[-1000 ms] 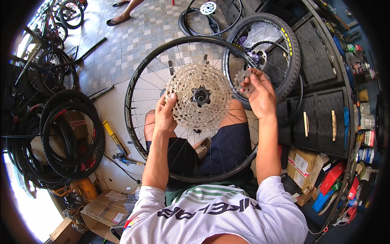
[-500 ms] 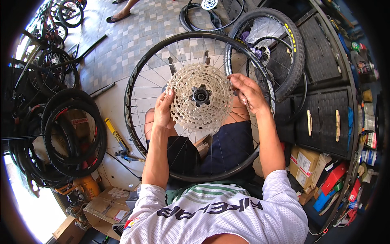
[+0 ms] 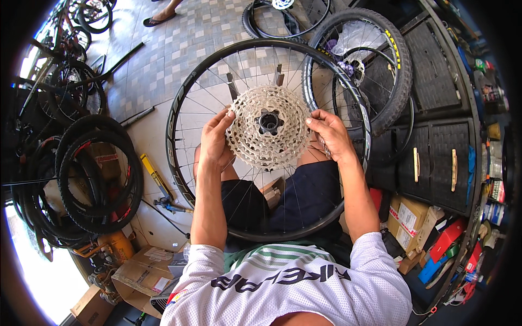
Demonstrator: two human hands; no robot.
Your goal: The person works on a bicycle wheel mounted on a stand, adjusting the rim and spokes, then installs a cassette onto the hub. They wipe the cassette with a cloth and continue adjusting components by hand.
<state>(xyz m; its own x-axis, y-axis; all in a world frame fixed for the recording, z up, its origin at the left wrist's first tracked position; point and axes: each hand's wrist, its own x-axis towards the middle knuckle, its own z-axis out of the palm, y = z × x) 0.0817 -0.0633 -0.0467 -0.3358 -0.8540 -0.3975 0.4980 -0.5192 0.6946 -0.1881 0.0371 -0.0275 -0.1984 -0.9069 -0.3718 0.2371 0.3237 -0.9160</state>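
A large silver bicycle cassette (image 3: 266,152) is held flat over the middle of a spoked wheel with a black rim (image 3: 173,130). At the cassette's centre is a black lobed part (image 3: 268,123) with a round opening. My left hand (image 3: 216,138) pinches its left edge, with the thumb on top. On the opposite edge, my right hand (image 3: 333,135) grips with the thumb on top and the fingers curled underneath. Part of a small metallic thing shows by the right fingers; I cannot make out what it is. The wheel lies across my thighs, its hub hidden behind the cassette.
Several tyres (image 3: 125,185) hang or lean at the left, near a yellow-and-blue tool (image 3: 155,175). Another tyred wheel (image 3: 401,70) leans against black drawers (image 3: 435,157) at the right. Cardboard boxes (image 3: 408,214) stand low on both sides. A sandalled foot (image 3: 159,19) shows at the far end.
The right thumb has come down onto the cassette's edge, and the right hand sits slightly lower. My left hand has shifted a little outward along its edge. The cassette has barely moved.
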